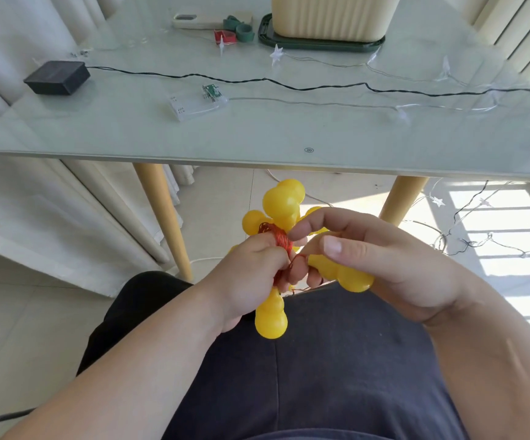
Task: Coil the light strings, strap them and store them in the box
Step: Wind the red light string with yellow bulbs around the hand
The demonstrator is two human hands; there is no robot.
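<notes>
Matte black battery box [56, 77] at far left on frosted glass table [130, 134]; clear plastic battery case [197, 104] beside it. Below table edge, over lap: left hand [251, 274], fingers curled tight round gourd light string [284, 204], thin red wire wound in a dense coil, glossy yellow gourd-shaped bulbs jutting above and below fist. Right hand [384, 265] has fingers bent, index tip touching coil, one bulb held under thumb. Ribbed cream box [330, 14] at rear on dark green lid [320, 44].
</notes>
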